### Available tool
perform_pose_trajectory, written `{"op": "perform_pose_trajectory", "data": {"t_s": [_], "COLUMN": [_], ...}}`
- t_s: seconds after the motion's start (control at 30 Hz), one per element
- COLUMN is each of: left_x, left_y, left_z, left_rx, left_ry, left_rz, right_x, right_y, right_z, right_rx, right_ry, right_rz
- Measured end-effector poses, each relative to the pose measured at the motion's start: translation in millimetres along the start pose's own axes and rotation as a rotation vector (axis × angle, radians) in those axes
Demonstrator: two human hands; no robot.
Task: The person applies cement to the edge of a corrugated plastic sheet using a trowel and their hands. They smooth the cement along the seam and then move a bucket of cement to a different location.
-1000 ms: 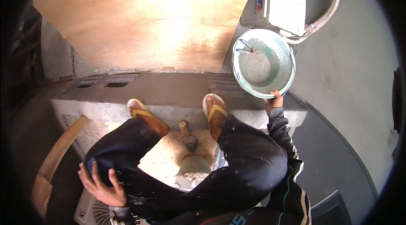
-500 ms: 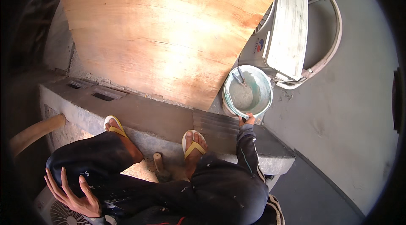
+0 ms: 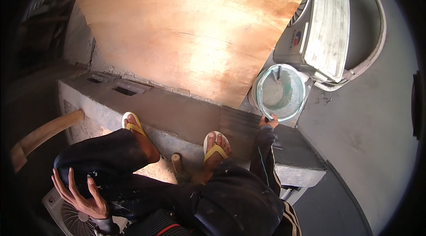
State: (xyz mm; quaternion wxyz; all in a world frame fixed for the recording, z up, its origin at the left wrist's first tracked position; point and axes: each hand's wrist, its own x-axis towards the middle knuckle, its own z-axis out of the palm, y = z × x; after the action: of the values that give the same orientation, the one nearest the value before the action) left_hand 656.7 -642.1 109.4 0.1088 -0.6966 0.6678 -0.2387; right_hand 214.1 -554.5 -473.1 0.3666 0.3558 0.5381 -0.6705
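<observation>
My right hand (image 3: pixel 269 121) grips the near rim of a pale green-white bucket (image 3: pixel 299 108), its fingers closed on the edge. Inside the bucket lies grey material like cement, and a tool with a dark handle (image 3: pixel 277 74) leans at its far side; the tool's working end is hard to make out. My left hand (image 3: pixel 84 198) is at the lower left by my bent knee, fingers spread, holding nothing. Both my feet, in yellow-strapped flip-flops (image 3: pixel 216 151), stand on a grey ledge (image 3: pixel 177 111).
A large plywood sheet (image 3: pixel 186 27) fills the far side. To its right stands a white air-conditioner outdoor unit (image 3: pixel 326 27) with a wrapped pipe (image 3: pixel 377 45) beside a grey wall (image 3: pixel 364 120). The ledge has rectangular openings (image 3: pixel 125 90). Another fan unit (image 3: pixel 75 216) sits low at left; a pipe stub (image 3: pixel 176 163) projects between my feet.
The whole view has shifted, so the scene sits farther right. My right hand stays on the bucket rim, and the tool handle inside appears more upright. My left hand remains spread by the knee.
</observation>
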Motion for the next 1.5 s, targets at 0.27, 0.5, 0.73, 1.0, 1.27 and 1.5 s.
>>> {"op": "perform_pose_trajectory", "data": {"t_s": [0.27, 0.5, 0.73, 1.0, 1.27, 1.5], "left_x": [1, 11, -15, 3, -6, 3], "left_y": [9, 15, 11, 16, 10, 6], "left_z": [2, 2, -10, 0, -5, -9], "left_rx": [-0.020, -0.029, -0.007, -0.130, -0.127, -0.188], "left_ry": [0.022, 0.051, -0.043, 0.019, -0.031, -0.018], "left_rz": [-0.020, 0.019, -0.092, -0.115, -0.141, -0.119], "right_x": [-15, 46, -17, 18, 47, 110], "right_y": [-11, -48, -31, -54, -83, -129], "right_z": [-3, -14, 19, -27, -42, -35], "right_rx": [-0.082, -0.641, -1.510, -1.634, -2.290, -2.765], "right_ry": [0.074, 0.355, 0.590, 0.451, 0.093, -0.533], "right_rz": [0.063, -0.187, -0.351, -0.253, -0.443, -0.887]}}
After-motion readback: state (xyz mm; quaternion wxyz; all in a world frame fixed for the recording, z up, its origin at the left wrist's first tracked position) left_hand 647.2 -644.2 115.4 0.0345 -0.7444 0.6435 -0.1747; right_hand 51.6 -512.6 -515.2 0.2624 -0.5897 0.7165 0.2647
